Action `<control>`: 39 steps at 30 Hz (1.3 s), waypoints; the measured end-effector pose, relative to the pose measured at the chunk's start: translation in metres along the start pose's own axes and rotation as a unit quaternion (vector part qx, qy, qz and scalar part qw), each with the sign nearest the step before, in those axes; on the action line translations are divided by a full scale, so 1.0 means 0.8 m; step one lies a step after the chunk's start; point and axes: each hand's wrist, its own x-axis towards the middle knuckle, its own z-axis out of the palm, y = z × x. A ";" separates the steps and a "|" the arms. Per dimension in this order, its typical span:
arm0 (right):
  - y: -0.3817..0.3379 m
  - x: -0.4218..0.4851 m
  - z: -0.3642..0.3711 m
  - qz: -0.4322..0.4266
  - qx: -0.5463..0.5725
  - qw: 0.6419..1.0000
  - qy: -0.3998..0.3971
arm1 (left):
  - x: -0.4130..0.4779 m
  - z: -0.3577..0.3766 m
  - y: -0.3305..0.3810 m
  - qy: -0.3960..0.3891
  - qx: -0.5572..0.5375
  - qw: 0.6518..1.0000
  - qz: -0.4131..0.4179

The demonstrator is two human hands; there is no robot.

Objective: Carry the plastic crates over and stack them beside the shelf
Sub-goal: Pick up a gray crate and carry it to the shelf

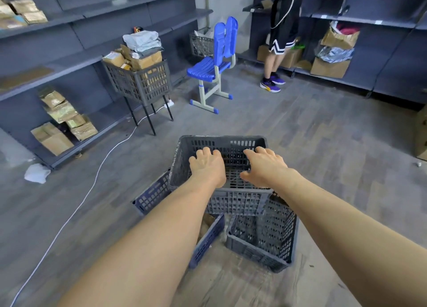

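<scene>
Both arms reach forward and down over a cluster of plastic crates on the grey wood-pattern floor (323,145). The left hand (208,165) and the right hand (265,165) hover palm-down inside the open mouth of the top grey crate (221,142); their fingers (249,153) are loosely spread and slightly curled, gripping nothing, and whether any fingertip touches the mesh cannot be told. This crate sits directly beneath the fingers, tilted, its far rim just beyond the fingertips and its near wall below the wrists; its long axis runs left to right. It rests on two others: a blue crate (152,194) below and left of the left fingers, lying askew with its long side running from far left toward near right, and a dark grey crate (265,235) below and nearer than the right fingers, upright with its opening up. No readable writing shows on any crate. Far beyond the fingers stand a blue chair (215,64), a box-filled grey basket on legs (138,80) and another person (279,29) at the dark shelving (381,20).
</scene>
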 end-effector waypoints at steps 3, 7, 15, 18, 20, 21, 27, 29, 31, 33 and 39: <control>0.031 0.025 -0.009 -0.031 -0.010 0.999 -0.009 | 0.017 -0.003 0.031 -0.014 -0.015 0.999 -0.032; 0.075 0.052 -0.023 -0.069 -0.020 0.997 -0.021 | 0.033 -0.006 0.073 -0.023 -0.037 0.996 -0.072; 0.134 0.104 -0.028 -0.102 -0.027 0.993 -0.043 | 0.073 -0.005 0.116 -0.027 -0.057 0.990 -0.123; 0.144 0.124 -0.021 -0.095 -0.014 0.994 -0.058 | 0.094 -0.001 0.115 -0.030 -0.061 0.988 -0.142; 0.147 0.139 -0.015 -0.087 -0.007 0.994 -0.068 | 0.109 0.006 0.109 -0.038 -0.063 0.985 -0.154; 0.147 0.147 -0.010 -0.081 -0.004 0.994 -0.073 | 0.117 0.010 0.105 -0.042 -0.062 0.984 -0.159; 0.128 0.202 0.025 -0.035 0.018 0.995 -0.096 | 0.173 0.044 0.065 -0.055 -0.062 0.984 -0.159; 0.114 0.224 0.037 -0.016 0.027 0.994 -0.106 | 0.193 0.055 0.046 -0.062 -0.071 0.983 -0.160; 0.099 0.245 0.049 0.001 0.034 0.993 -0.111 | 0.215 0.065 0.025 -0.068 -0.081 0.981 -0.163; 0.085 0.268 0.061 0.016 0.039 0.993 -0.109 | 0.237 0.073 0.003 -0.076 -0.088 0.979 -0.166; 0.057 0.323 0.097 0.065 0.065 0.990 -0.112 | 0.297 0.101 -0.049 -0.088 -0.095 0.974 -0.186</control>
